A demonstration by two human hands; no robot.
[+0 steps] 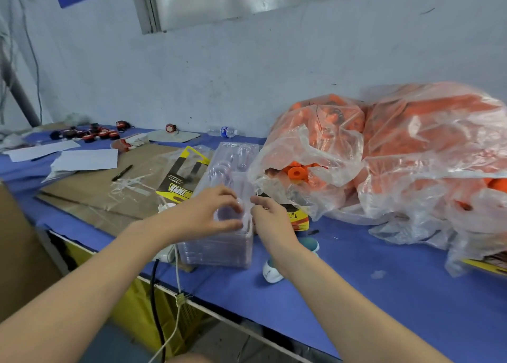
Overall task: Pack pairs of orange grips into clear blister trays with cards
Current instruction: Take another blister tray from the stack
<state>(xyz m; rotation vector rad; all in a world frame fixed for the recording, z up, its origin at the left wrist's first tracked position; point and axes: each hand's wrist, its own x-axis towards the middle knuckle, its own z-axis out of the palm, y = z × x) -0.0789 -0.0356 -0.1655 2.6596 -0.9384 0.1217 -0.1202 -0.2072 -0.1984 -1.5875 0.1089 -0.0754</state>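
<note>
Clear blister trays (219,249) stacked on the table (384,280), left hand (205,211) curled round the top one, right hand (270,217) pinching its edge (orange grips (296,173) bagged beside).

We see two bare forearms (82,280) running to bare hands: the left hand (208,211) over the top of the clear tray stack (219,250), the right hand (271,220) just beside its right edge.

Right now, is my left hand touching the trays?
Touching. Head view: the left hand has fingers curled over the top of the trays, no gap.
</note>
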